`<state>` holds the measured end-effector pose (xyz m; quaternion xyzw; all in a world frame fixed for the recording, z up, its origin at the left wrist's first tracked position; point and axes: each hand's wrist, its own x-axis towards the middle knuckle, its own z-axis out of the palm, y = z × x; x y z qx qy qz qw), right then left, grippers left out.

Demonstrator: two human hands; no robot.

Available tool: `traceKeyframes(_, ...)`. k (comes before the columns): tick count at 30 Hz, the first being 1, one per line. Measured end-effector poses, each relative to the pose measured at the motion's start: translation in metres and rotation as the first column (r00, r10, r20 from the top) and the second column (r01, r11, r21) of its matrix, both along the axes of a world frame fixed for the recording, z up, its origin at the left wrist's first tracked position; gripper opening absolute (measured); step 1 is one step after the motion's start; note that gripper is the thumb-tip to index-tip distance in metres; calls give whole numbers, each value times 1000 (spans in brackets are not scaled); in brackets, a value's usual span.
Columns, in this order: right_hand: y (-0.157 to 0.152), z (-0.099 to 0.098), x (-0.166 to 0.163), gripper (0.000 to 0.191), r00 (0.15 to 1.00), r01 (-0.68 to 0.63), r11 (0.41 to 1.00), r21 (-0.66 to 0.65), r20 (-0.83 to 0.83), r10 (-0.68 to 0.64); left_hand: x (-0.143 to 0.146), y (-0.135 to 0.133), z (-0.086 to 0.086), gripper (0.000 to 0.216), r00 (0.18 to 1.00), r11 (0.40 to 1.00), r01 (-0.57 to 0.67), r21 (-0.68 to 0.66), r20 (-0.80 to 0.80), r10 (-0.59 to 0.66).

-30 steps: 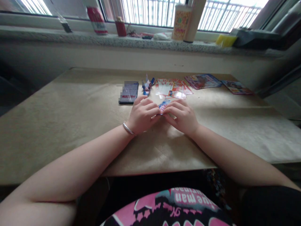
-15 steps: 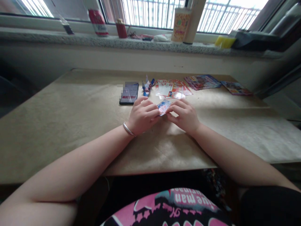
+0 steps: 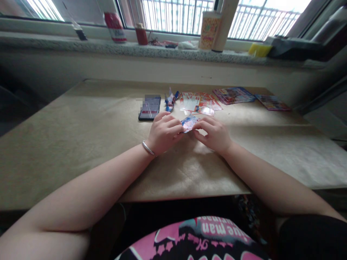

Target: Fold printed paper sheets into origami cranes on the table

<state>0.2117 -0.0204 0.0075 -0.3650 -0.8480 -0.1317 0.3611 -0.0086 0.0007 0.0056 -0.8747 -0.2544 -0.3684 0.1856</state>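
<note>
Between my two hands is a small sheet of printed paper (image 3: 189,122), blue, white and pinkish. My left hand (image 3: 166,133) is closed on its left edge, fingers curled with the thumb underneath; a silver bracelet (image 3: 148,148) circles that wrist. At the right edge my right hand (image 3: 213,133) pinches the paper between thumb and fingertips. Just beyond my left hand lie a phone (image 3: 150,107) and a folded blue-and-white paper figure (image 3: 170,100) with pointed ends. Red and white printed sheets (image 3: 199,102) lie behind the paper I hold.
Colourful printed cards or booklets (image 3: 234,95) are stacked at the back right of the table (image 3: 81,144), with another small pile (image 3: 272,102) beside them. On the windowsill stand a red-and-white can (image 3: 115,27), a red bottle (image 3: 141,34), a patterned cup (image 3: 209,30) and a yellow object (image 3: 260,49).
My right hand has shifted slightly right and down along the paper's edge, and a little more of the paper shows. My left hand stays almost where it was.
</note>
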Motion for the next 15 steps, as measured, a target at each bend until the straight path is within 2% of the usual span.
traceKeyframes(7, 1, -1, 3, 12, 998, -20, 1000, 14, -60, 21, -1, 1, -2, 15, 998, 999, 27, -33, 53, -25)
traceKeyframes(11, 4, -2, 10, 10, 994, -42, 998, -56, -105, 36, -3, 3, -6, 19, 988, 994, -42, -105, 147, 57)
traceKeyframes(15, 7, -4, 14, 9, 989, -27, 992, -126, -149, 8, -5, 8, -8, 8, 966, 985, 18, -170, 256, 27)
